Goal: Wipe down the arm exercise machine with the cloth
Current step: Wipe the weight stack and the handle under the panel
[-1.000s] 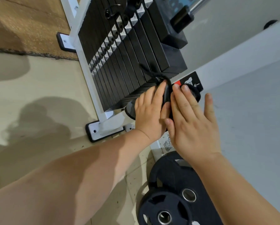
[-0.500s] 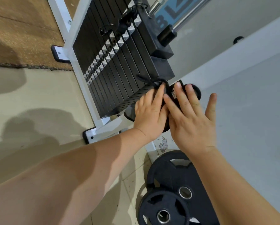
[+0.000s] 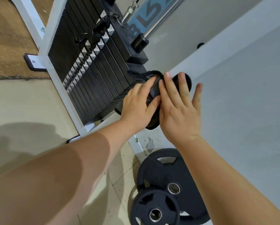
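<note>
Head: hands flat on cloth

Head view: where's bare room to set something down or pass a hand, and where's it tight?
Free: beige floor bordered by the brown mat, white frame and left forearm; grey surface right of the right hand. Crowded: the weight stack corner where left hand and right hand press the black cloth, and the weight plates below.

Two bare arms in shot: left forearm fills lower left of frame, right forearm runs in from lower right. Left grip & right grip bare too, nails short, rounded.
</note>
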